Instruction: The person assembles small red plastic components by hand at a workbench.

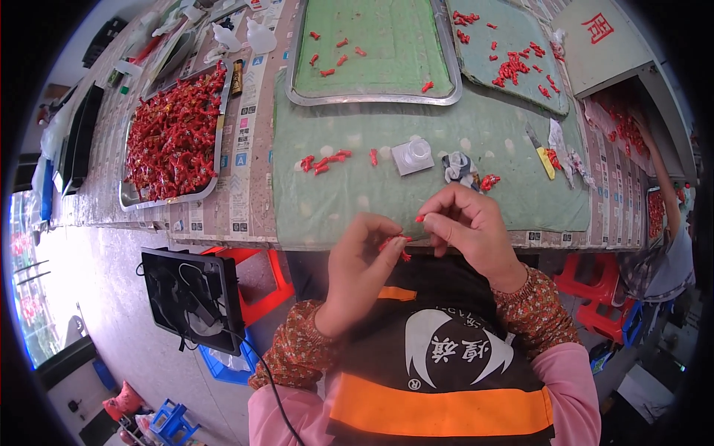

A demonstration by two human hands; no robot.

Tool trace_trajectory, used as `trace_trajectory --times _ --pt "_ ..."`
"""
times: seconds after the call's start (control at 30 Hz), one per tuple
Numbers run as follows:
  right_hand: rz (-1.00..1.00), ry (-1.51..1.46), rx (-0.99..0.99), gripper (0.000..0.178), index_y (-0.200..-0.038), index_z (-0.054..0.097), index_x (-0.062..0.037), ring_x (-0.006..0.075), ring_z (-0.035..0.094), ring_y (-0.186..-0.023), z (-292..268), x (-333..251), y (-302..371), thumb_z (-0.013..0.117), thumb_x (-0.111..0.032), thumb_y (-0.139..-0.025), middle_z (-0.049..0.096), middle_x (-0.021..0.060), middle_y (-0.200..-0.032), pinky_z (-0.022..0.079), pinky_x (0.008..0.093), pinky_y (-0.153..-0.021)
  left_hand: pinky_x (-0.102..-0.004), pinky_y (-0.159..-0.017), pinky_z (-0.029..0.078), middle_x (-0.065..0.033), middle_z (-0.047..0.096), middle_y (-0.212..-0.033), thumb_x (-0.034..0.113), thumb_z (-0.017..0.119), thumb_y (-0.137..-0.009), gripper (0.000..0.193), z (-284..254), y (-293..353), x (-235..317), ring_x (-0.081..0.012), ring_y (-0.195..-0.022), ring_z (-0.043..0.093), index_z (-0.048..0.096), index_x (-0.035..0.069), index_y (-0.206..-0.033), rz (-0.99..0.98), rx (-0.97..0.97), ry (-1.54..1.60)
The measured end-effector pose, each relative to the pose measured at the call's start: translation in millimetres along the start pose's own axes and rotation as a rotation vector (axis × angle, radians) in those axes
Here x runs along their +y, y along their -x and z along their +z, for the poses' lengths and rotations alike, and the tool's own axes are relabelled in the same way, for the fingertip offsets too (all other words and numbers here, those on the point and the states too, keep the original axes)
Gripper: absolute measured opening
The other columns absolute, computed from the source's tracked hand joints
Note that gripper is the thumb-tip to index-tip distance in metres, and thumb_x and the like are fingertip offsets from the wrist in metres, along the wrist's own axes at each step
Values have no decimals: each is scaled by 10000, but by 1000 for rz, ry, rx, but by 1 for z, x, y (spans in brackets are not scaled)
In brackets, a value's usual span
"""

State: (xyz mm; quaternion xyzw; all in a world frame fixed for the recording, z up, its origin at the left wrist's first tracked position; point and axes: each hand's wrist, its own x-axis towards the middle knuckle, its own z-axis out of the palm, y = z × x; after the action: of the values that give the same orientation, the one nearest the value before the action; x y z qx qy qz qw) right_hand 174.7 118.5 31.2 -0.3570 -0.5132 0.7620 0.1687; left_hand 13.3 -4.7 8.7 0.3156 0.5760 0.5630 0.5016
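Note:
Just past the table's near edge, my left hand (pixel 358 262) pinches a small red figurine (pixel 406 255) between thumb and fingers. Close beside it, my right hand (pixel 474 227) grips a tiny red piece (pixel 420 218) at its fingertips. The two pieces look slightly apart. Beyond my hands, a green cloth (pixel 320 204) carries a small cluster of red figurines (pixel 323 162) and a lone red piece (pixel 373 157). A clear round dish on a square base (pixel 416 154), a crumpled cloth (pixel 459 171), more red pieces (pixel 489 182) and a yellow-handled knife (pixel 545 157) lie to their right.
A metal tray heaped with red figurines (pixel 175 141) stands at left. Two green-lined trays, one in the middle (pixel 372 85) and one at right (pixel 491 56), hold scattered red pieces. White bottles (pixel 260 37) stand far left. Another person's arm (pixel 662 171) reaches in at right.

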Motion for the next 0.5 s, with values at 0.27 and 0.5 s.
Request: trace_trajectory --times 0.27,0.5 --pt "-984 1064 396 216 -1002 614 -19 272 637 -754 -11 -18 -38 684 70 -818 617 130 -894 530 342 -628 -196 -629 531 -14 587 -988 95 578 -997 152 -5 -3 -1 -54 -814 572 527 43 -1130 -62 -27 231" --pt "-1079 1317 398 279 -1058 630 -7 301 631 -773 -13 -19 -51 702 70 -800 620 131 -923 522 381 -635 -205 -655 538 -15 560 -1036 64 567 -990 217 -8 -3 -2 -61 -823 565 522 54 -1202 -66 -11 279"
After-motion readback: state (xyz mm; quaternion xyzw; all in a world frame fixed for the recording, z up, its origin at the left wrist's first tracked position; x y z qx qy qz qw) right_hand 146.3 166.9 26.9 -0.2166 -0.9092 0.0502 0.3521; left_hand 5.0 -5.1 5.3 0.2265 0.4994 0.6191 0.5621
